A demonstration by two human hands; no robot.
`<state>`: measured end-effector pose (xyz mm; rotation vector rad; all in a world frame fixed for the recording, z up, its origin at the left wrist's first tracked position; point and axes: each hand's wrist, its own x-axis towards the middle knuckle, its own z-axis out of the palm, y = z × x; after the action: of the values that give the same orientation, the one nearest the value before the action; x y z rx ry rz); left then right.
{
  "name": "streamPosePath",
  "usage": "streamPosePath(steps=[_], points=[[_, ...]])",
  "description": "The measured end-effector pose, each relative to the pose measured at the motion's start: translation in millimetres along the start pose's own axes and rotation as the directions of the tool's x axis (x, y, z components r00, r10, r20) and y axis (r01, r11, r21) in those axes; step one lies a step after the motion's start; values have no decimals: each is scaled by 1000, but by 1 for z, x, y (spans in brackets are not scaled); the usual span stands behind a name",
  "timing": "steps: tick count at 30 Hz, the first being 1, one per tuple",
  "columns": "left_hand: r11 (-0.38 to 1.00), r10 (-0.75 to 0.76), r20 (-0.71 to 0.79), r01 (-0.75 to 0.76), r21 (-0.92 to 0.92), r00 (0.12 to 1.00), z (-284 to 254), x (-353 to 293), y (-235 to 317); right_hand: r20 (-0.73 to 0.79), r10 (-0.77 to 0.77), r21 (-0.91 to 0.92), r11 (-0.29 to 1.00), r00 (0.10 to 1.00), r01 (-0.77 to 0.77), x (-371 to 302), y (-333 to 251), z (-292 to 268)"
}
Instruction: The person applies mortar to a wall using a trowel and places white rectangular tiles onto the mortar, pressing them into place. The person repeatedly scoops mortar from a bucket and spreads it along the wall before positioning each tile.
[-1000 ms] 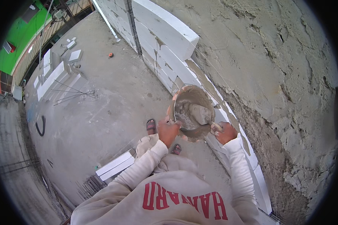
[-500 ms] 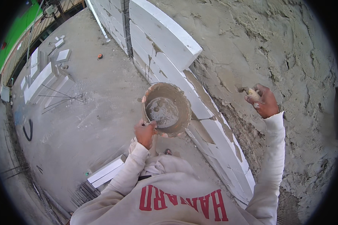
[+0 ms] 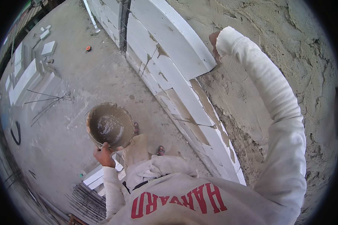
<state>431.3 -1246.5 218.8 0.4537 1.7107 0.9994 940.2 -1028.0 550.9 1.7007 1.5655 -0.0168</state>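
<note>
My left hand (image 3: 105, 154) grips the near rim of a mortar-caked bucket (image 3: 128, 125), which has some wet grey mortar at its bottom. The bucket hangs to the left of my legs, away from the wall. My right arm stretches far forward over the rough mortar-covered surface. Only a little of my right hand (image 3: 214, 43) shows past the sleeve cuff, beside the end of the long white block (image 3: 184, 35) on top of the wall. Its fingers, and anything in them, are hidden. Grey mortar (image 3: 202, 99) lies along the course of the block wall (image 3: 169, 80) in front of that block.
White blocks (image 3: 28, 80) are stacked at the left, with thin rods (image 3: 58, 98) beside them. A small orange round thing (image 3: 88, 49) lies on the floor. More white blocks (image 3: 95, 179) and a bundle of bars (image 3: 86, 202) lie at lower left. A thin string runs along the wall.
My left hand has carried the bucket left and nearer, away from the wall. My right hand, which held a light-coloured handle, has swung forward and left to the top block's end.
</note>
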Motion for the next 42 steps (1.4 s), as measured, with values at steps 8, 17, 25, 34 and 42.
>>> streamPosePath(steps=[8,17,25,34,42], points=[[998,6,-167,-18,-67,986,-49,24,-1,23,-10,320,947,1000,2,-23,41,-65],[994,-39,-111,28,-107,993,-12,36,3,-236,70,618,780,969,94,-143,36,16],[986,-60,134,80,-144,989,68,25,36,434,148,758,-593,889,-271,-191,-176,228],[997,2,305,-25,71,952,119,16,72,360,327,-104,-917,874,385,-58,-274,172],[988,-47,317,-2,155,947,118,-8,28,238,35,666,-733,971,-136,-158,-292,246]])
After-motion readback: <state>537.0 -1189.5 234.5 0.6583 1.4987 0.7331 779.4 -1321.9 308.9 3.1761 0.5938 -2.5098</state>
